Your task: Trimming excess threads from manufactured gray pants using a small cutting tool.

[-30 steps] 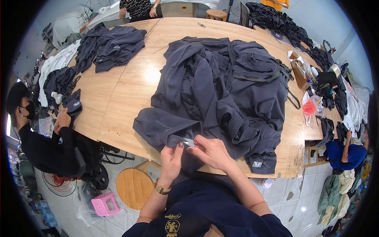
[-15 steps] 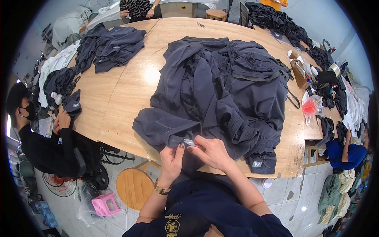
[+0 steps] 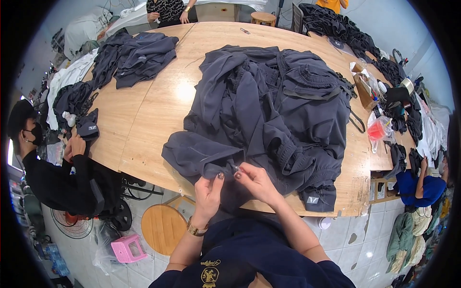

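Head view, hands: left hand (image 3: 208,196) pinches dark garment (image 3: 189,151) at worktop's (image 3: 156,110) near edge; right hand (image 3: 260,184), just beside, grips small shiny tool (image 3: 235,168), kind unclear.
Risk: if garment slackens and slips, tool may nick it or left hand.
Label: white patch (image 3: 312,199) with mark, near right corner.
Shirt (image 3: 269,245): gold emblem (image 3: 210,276), lettering (image 3: 210,263) inverted.

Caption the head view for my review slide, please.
At a wooden table, the left hand pinches a dark garment while the right hand holds a small tool.
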A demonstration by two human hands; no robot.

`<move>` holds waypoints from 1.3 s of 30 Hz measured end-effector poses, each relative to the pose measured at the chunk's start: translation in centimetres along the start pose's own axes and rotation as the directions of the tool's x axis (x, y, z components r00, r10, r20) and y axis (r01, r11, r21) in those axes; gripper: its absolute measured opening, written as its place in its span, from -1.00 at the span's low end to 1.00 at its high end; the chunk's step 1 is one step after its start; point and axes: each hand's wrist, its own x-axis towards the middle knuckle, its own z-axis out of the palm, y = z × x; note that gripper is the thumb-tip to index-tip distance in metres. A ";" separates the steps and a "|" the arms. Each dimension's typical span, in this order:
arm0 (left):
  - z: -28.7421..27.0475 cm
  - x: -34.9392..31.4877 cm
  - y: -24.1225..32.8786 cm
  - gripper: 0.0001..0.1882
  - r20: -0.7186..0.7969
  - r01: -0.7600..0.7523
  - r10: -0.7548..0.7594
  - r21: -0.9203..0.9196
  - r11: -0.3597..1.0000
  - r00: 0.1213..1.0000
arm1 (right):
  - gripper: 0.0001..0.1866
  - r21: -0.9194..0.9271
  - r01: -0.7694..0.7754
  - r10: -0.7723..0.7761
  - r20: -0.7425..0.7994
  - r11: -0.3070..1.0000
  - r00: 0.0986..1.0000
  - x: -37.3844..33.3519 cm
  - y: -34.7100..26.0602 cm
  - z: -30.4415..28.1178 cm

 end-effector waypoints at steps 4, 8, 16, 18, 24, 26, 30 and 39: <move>-0.5 0.0 -0.3 -0.83 0.010 0.021 -0.020 -0.045 0.999 1.000 | -0.66 0.436 -0.106 0.187 -0.147 0.894 0.971 0.6 1.3 0.5; -0.9 -0.1 -0.8 -0.77 -0.002 0.097 -0.098 -0.146 0.985 0.995 | -0.61 -0.107 0.040 -0.083 -0.432 0.993 0.898 2.4 3.4 0.3; -2.0 -0.3 -2.4 -0.66 -0.151 0.131 -0.200 -0.377 0.917 0.968 | -0.80 0.659 -0.065 0.158 -0.083 0.750 0.984 5.7 4.5 0.0; -2.4 0.3 -1.4 -0.65 -0.160 0.154 -0.283 -0.545 0.824 0.946 | -0.81 0.903 -0.222 0.266 0.127 0.367 0.956 5.3 3.3 -1.7; -2.9 0.9 -0.5 -0.55 0.153 0.337 -0.385 -0.814 0.473 0.910 | -0.90 0.991 -0.136 0.197 0.134 -0.001 0.971 4.6 2.7 -2.3; -2.6 1.1 -0.4 -0.54 0.208 0.361 -0.397 -0.859 0.363 0.894 | -0.90 0.995 -0.086 0.320 0.097 -0.051 0.942 4.7 2.6 -2.1; -2.2 1.2 -0.4 -0.57 0.159 0.331 -0.376 -0.828 0.453 0.913 | -0.91 0.994 -0.042 0.422 -0.003 0.098 0.907 4.4 2.8 -2.4; -0.9 0.6 -0.4 -0.65 0.046 0.219 -0.230 -0.526 0.822 0.972 | -0.71 0.586 0.101 0.056 -0.243 0.804 0.968 2.2 -0.9 -0.1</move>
